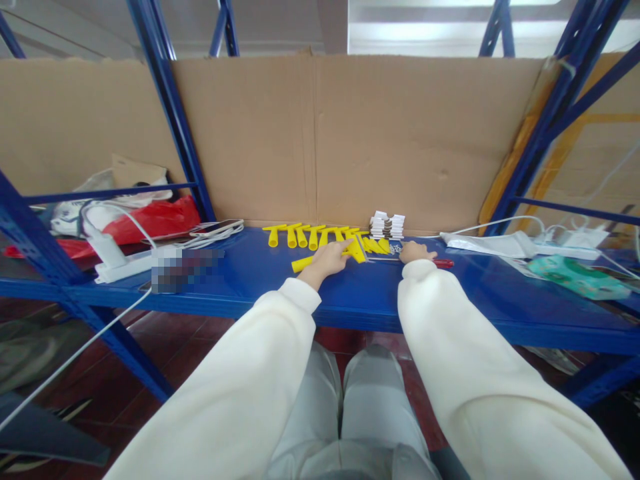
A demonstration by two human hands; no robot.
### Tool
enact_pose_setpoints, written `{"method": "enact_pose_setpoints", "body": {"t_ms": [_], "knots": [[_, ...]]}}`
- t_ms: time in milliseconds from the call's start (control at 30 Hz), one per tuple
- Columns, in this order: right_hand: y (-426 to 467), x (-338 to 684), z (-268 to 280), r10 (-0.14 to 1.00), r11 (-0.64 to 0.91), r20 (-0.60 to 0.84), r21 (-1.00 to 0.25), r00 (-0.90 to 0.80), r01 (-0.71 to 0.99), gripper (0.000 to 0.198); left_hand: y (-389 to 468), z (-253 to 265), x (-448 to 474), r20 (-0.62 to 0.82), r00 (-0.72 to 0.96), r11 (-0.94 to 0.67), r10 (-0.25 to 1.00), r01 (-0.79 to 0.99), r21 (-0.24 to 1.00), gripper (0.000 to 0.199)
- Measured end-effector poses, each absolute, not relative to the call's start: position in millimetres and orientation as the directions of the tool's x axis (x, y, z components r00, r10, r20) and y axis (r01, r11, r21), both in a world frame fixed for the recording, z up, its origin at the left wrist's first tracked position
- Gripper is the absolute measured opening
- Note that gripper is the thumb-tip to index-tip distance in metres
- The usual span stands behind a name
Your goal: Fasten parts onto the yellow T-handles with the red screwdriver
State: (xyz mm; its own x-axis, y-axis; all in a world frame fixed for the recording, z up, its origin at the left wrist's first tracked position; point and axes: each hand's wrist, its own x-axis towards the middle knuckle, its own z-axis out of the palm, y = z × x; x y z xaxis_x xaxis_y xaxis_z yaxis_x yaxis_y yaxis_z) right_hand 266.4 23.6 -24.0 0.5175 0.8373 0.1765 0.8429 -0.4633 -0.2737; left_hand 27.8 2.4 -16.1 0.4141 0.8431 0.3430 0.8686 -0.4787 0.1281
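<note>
My left hand (327,261) is closed around a yellow plastic scraper (357,249), its round handle poking out to the left below my wrist. Just right of the scraper, my right hand (416,252) is closed on a screwdriver (444,263); the red handle shows past my fingers, and its thin shaft points left toward the scraper's head. Behind my hands stands a row of yellow scraper handles (313,237). Flat yellow pieces (377,246) lie beside small metal parts (395,247), too small to make out.
Stacked white pieces (387,225) stand against the cardboard back wall (400,133). On the left of the blue shelf (280,293) are a power strip (135,263), cables and a red bag (155,220). A green packet (577,277) and a white packet (490,244) lie at right.
</note>
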Motion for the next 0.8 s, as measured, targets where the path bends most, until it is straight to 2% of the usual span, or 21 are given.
{"method": "enact_pose_setpoints", "body": {"t_ms": [300,800], "knots": [[25.7,264.4,-23.6,0.821,-0.461,0.252,-0.238,0.512,0.855,0.038,3.2,-16.5,27.5,0.341,0.425,-0.489,0.839,0.863,0.129,0.055],[31.0,272.7,-27.1,0.823,-0.472,0.208,-0.268,0.529,0.840,0.044,2.0,-17.2,27.7,0.352,0.414,-0.479,0.839,0.869,0.120,0.055]]}}
